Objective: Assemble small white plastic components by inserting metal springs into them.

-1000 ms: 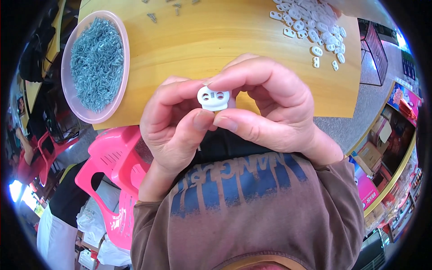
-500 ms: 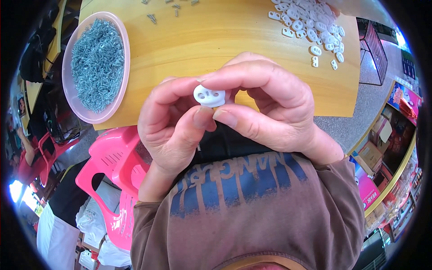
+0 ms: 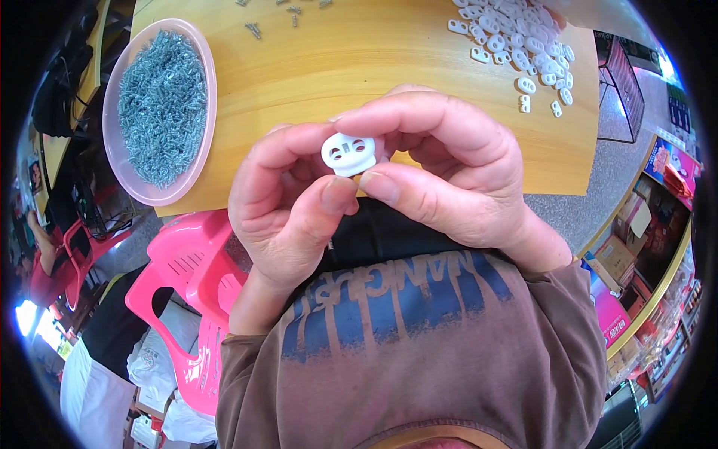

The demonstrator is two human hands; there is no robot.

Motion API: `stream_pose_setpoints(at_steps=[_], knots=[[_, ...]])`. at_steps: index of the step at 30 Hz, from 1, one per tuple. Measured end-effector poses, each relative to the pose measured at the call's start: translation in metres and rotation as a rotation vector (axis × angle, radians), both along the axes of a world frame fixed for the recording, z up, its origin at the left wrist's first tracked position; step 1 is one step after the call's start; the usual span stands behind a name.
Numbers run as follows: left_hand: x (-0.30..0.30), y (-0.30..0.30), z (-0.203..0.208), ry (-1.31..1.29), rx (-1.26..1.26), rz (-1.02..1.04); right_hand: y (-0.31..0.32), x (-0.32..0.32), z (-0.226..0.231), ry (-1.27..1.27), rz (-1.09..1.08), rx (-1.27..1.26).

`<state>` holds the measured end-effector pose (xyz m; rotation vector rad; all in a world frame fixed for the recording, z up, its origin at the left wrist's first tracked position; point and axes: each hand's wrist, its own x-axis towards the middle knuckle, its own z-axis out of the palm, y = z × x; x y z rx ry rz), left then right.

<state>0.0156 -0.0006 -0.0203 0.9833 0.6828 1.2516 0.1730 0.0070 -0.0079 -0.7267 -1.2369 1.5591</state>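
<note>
A white plastic two-hole cord lock (image 3: 350,156) is held between both hands in front of my chest, its holed face turned up. My left hand (image 3: 280,198) pinches its left side, thumb below and forefinger above. From the other side my right hand (image 3: 456,168) grips it, with the thumb at its lower edge and the forefinger across its top. A small spring-like mark shows between the two holes. The remaining fingers of both hands curl behind, and what they touch is hidden.
A pink oval basin (image 3: 212,112) full of small metal springs (image 3: 161,108) stands at the wooden table's (image 3: 359,60) left. Several loose springs (image 3: 254,31) lie at the far edge. White cord-lock parts (image 3: 523,45) are heaped at the far right. A pink plastic chair (image 3: 187,262) is at my left.
The cord lock has tilted, so its front wall shows more and its holes look clearer. My right thumb has shifted slightly right and up along its lower edge.
</note>
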Motion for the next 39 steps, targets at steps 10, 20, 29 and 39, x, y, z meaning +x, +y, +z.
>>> stream_pose_setpoints(at_steps=[10, 20, 29, 39], knots=[[0.0016, -0.0001, 0.0006, -0.027, -0.053, 0.008, -0.0004, -0.0017, -0.0016, 0.053, -0.025, -0.088], [0.0012, -0.0001, 0.0005, -0.014, -0.092, 0.012, -0.0006, -0.0024, -0.0050, 0.052, -0.037, -0.075], [0.0028, -0.0002, 0.0004, 0.002, -0.096, 0.014, -0.0015, -0.0021, -0.0059, 0.051, -0.050, -0.085], [0.0040, -0.0011, -0.0027, -0.025, -0.079, -0.002, -0.0015, 0.0001, -0.0059, 0.044, -0.034, -0.035]])
